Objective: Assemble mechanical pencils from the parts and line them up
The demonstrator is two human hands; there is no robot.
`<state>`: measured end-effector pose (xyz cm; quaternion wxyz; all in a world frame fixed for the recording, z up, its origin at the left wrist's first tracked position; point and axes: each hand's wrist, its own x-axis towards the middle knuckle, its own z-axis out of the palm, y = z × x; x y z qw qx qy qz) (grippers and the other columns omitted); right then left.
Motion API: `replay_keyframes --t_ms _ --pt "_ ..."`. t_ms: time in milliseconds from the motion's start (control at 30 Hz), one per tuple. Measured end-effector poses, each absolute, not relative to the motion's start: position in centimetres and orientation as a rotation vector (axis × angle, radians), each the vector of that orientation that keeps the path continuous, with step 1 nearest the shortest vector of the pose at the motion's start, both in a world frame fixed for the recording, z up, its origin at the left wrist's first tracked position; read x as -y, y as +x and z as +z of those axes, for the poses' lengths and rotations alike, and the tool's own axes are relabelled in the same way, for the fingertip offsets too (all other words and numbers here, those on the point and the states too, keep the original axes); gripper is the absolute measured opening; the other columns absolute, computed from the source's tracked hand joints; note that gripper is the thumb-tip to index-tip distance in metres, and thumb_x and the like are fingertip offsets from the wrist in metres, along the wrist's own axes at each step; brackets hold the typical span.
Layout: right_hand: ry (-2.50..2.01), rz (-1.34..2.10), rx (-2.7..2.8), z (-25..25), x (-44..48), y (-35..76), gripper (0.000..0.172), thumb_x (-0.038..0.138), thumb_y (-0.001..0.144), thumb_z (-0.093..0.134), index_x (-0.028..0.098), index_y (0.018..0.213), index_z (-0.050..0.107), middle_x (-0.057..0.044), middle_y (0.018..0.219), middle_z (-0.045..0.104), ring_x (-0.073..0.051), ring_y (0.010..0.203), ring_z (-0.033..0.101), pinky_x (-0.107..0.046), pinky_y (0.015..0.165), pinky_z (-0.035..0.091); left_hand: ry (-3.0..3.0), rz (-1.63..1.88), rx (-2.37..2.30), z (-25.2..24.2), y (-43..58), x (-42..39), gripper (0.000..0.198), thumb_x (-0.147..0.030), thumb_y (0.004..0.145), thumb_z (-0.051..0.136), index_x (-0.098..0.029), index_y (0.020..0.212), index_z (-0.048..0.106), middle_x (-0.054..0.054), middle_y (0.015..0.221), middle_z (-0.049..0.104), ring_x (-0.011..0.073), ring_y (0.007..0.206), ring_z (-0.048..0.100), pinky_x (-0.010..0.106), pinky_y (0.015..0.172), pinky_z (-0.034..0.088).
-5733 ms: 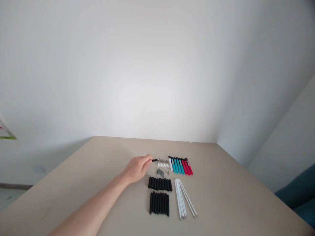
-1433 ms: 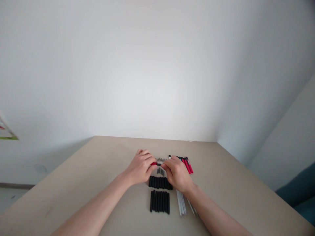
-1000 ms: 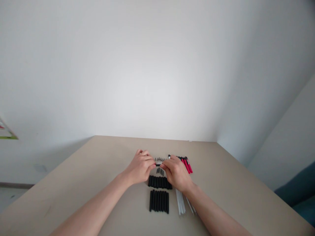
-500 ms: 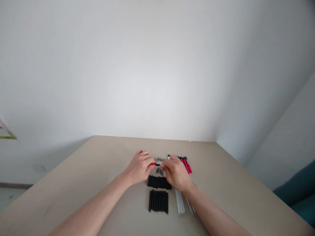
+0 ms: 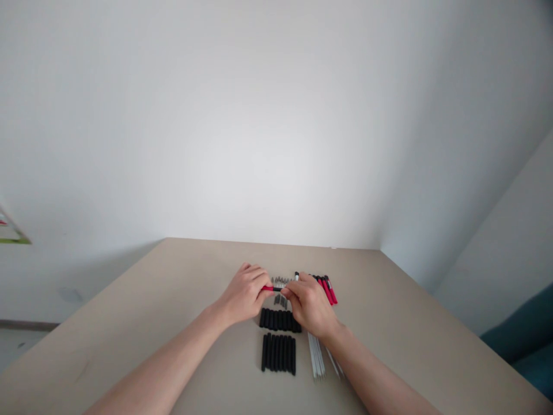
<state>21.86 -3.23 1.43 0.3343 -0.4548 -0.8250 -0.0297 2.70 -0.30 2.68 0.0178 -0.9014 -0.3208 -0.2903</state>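
Between my two hands a red-and-black pen (image 5: 268,288) is held level above the table. My left hand (image 5: 247,293) is closed round its red end. The fingertips of my right hand (image 5: 309,300) pinch its black end. Small metal cone tips (image 5: 281,279) lie in a row behind the pen, with short springs (image 5: 280,301) just in front of it. Nearer to me are two rows of black tubes: a shorter set (image 5: 276,319) and a longer set (image 5: 279,353). My right hand covers part of what lies beneath it.
White pen refills (image 5: 316,357) lie partly under my right forearm. Several red pens with black ends (image 5: 327,289) are lined up beyond my right hand. The beige table (image 5: 194,259) meets a white wall (image 5: 276,144) at the back. Dark teal fabric (image 5: 525,328) hangs at the right.
Both hands stay almost in place, still gripping the pen. A little more of its red part shows at my left fingers. The parts on the table have not moved.
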Motion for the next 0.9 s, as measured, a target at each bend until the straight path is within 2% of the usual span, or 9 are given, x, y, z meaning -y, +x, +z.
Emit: replay_keyframes --t_ms 133,233,567,633,700,767,900 --pt "-1.185 -0.090 2.171 1.5 3.2 21.9 0.032 0.016 0.090 0.044 0.018 0.059 0.054 -0.004 0.057 0.056 -0.016 0.064 0.046 -0.028 0.061 0.030 -2.829 -0.825 0.991 2.7 2.8 0.5 0.014 -0.022 0.089 0.047 -0.017 0.079 0.056 0.004 0.079 0.061 0.0178 0.078 0.054 0.032 0.073 0.035" --pt "-1.178 -0.103 2.193 1.6 3.2 21.9 0.031 0.014 0.089 0.046 0.018 0.058 0.053 -0.004 0.057 0.057 -0.016 0.064 0.045 -0.028 0.061 0.030 -2.872 -0.759 0.970 2.5 2.8 0.5 0.021 -0.018 0.090 0.042 -0.017 0.076 0.058 0.003 0.075 0.062 0.0172 0.076 0.055 0.032 0.071 0.036" --pt "-1.201 -0.098 2.176 1.6 3.3 21.6 0.033 0.016 0.089 0.046 0.018 0.057 0.053 -0.003 0.055 0.054 -0.016 0.064 0.045 -0.028 0.060 0.029 -2.942 -0.989 0.966 1.9 2.9 0.2 0.018 -0.013 0.089 0.042 -0.017 0.077 0.056 0.003 0.076 0.057 0.0141 0.070 0.054 0.025 0.064 0.043" --pt "-1.206 -0.053 2.163 1.8 3.3 21.7 0.029 0.019 0.090 0.047 0.018 0.063 0.057 -0.004 0.058 0.057 -0.017 0.065 0.047 -0.028 0.061 0.031 -2.960 -0.979 0.974 1.9 2.8 0.2 0.018 -0.013 0.089 0.041 -0.017 0.077 0.055 0.003 0.077 0.057 0.0139 0.070 0.054 0.024 0.064 0.043" --pt "-1.210 0.009 2.130 2.2 3.3 22.3 0.016 0.024 0.088 0.051 0.017 0.079 0.063 -0.004 0.064 0.060 -0.017 0.068 0.049 -0.028 0.063 0.033 -2.966 -0.950 0.986 1.9 2.7 0.2 0.018 -0.013 0.089 0.041 -0.017 0.078 0.054 0.003 0.078 0.057 0.0143 0.072 0.055 0.024 0.065 0.043" --pt "-1.219 0.059 2.106 2.8 3.4 23.2 0.016 0.026 0.084 0.056 0.017 0.096 0.062 -0.003 0.067 0.060 -0.018 0.069 0.050 -0.028 0.065 0.034 -2.959 -0.925 1.011 1.8 2.5 0.1 0.017 -0.013 0.090 0.039 -0.017 0.082 0.055 0.004 0.080 0.058 0.0144 0.073 0.055 0.024 0.066 0.043" --pt "-1.246 0.141 2.257 3.7 3.9 25.2 0.010 0.020 0.077 0.059 0.019 0.086 0.064 0.000 0.059 0.055 -0.017 0.064 0.049 -0.028 0.065 0.034 -2.926 -0.891 1.056 1.6 1.9 -0.1 0.018 -0.015 0.090 0.039 -0.019 0.095 0.056 0.003 0.086 0.060 0.0141 0.072 0.056 0.024 0.065 0.042"
